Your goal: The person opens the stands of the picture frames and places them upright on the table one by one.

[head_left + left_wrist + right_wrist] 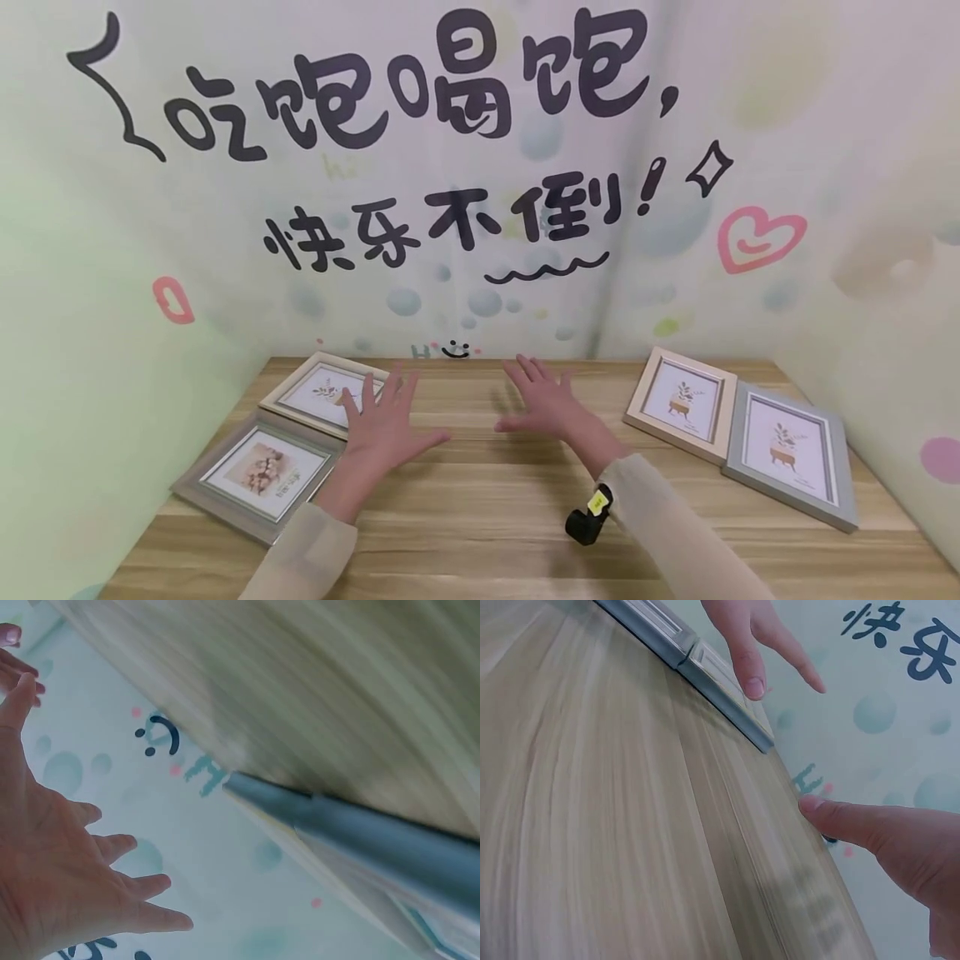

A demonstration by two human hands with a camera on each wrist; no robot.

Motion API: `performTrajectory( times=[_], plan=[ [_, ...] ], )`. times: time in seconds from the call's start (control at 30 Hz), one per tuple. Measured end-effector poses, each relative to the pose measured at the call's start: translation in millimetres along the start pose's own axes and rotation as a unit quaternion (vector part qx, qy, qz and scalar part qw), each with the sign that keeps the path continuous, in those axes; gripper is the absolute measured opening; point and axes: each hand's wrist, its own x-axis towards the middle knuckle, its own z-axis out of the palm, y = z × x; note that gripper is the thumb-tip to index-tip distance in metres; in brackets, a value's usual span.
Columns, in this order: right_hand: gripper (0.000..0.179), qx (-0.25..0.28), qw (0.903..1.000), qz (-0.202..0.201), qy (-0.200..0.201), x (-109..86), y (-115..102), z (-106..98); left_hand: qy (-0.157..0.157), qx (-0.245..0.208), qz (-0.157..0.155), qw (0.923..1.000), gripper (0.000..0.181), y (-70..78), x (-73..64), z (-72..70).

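Note:
Both hands are raised over the wooden table with fingers spread, and neither holds anything. My left hand (384,427) is nearest to two picture frames on the left: a cream frame (281,406) with a plant print, partly hidden behind the fingers, and a brown-grey frame (217,500) with a flower print. In the left wrist view the left hand (67,870) shows its spread fingers against the wall. My right hand (546,404) is over the middle of the table. To its right lie a cream frame (641,406) and a grey frame (787,496), both with plant prints.
The wooden table (480,517) meets a pale printed wall covering (465,317) at its back, with large dark characters and bubbles. Side walls rise at left and right. A black wrist camera (587,521) is worn on the right sleeve.

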Motion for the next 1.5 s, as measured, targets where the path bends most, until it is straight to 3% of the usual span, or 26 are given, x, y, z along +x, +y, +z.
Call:
performTrajectory(
  times=[0.27,0.67,1.03,1.3,1.5],
  plan=[
    [0.101,-0.002,0.9994,-0.033,-0.009,9.0,-25,16,0.010,0.003,-0.002,0.9999,0.106,-23.8,-25.6,-12.0],
    [0.096,-0.002,0.9948,-0.092,-0.044,18.4,-78,36,0.067,0.025,0.024,0.9972,0.100,-54.8,-51.9,-23.7],
    [0.097,-0.028,0.9888,-0.120,-0.085,28.5,-119,53,0.075,0.041,0.035,0.9958,0.080,-82.8,-79.6,-29.8],
    [0.090,0.000,0.9840,-0.141,-0.109,31.0,-137,60,0.065,0.015,0.002,0.9977,0.079,-102.8,-92.5,-26.0],
    [0.089,0.007,0.9804,-0.156,-0.120,32.2,-149,63,0.043,0.006,-0.018,0.9989,0.079,-109.9,-101.8,-25.8]
  ],
)
